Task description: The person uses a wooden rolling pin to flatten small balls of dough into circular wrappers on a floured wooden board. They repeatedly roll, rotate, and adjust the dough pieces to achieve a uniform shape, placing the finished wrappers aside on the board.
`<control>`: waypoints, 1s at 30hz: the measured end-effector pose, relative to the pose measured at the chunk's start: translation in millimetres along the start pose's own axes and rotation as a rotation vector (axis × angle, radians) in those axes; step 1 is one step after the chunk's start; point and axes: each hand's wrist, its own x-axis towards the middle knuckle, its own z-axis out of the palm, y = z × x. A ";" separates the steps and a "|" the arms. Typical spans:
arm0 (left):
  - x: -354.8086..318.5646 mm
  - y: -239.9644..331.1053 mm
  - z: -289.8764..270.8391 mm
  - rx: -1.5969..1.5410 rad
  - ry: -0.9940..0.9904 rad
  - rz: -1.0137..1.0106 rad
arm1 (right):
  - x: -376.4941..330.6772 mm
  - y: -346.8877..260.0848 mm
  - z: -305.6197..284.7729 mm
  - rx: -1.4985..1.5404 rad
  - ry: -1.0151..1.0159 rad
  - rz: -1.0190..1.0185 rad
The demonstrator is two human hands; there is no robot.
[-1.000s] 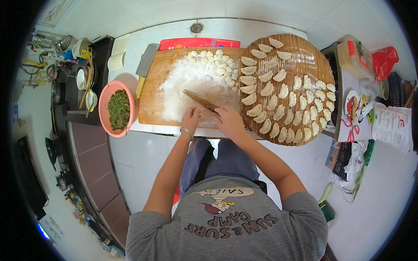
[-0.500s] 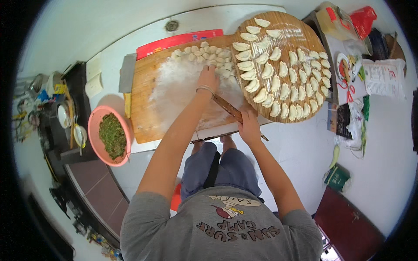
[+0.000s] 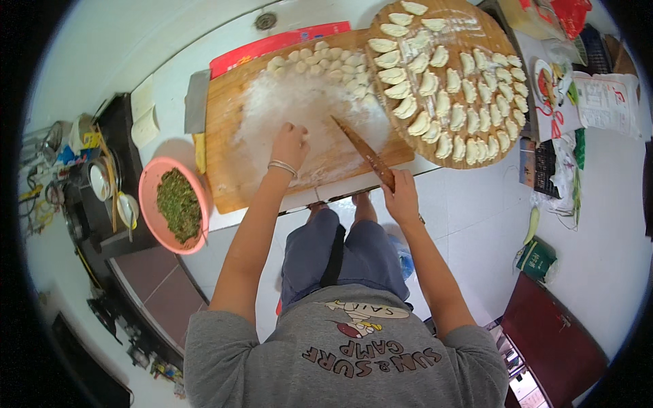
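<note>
My right hand (image 3: pixel 401 197) grips a brown, tapered rolling pin (image 3: pixel 360 146) near its lower end. Its thin tip slants up and left over the floured wooden board (image 3: pixel 228 163). My left hand (image 3: pixel 290 146) is over the middle of the board, fingers curled together, with a small pale piece of dough just showing at the fingertips. Along the board's far edge lies a pile of small dough pieces (image 3: pixel 333 64), dusted with flour (image 3: pixel 289 98). A round wooden board (image 3: pixel 469 30) at the right carries several rows of folded dumplings (image 3: pixel 454 80).
A pink bowl (image 3: pixel 148 211) with green chopped filling (image 3: pixel 178 206) stands at the board's left. A cleaver (image 3: pixel 196 102) lies along the board's left edge, next to a red strip of packaging (image 3: pixel 272 49). A white sack (image 3: pixel 605 105) sits at the far right.
My left hand has moved from the dough pile back toward the near left, over the board. The rolling pin's tip has swung clear of that hand. The view has shifted slightly.
</note>
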 end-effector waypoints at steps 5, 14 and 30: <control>-41.2 -38.8 21.0 -0.026 0.013 0.159 | 16.9 -14.1 18.4 0.017 -0.064 -0.059; -32.4 -10.1 33.7 -0.031 0.029 -0.046 | 30.0 -22.3 26.3 0.010 -0.035 -0.077; 3.4 -21.0 61.2 -0.189 0.425 -0.181 | 50.9 -40.9 33.2 0.003 -0.012 -0.127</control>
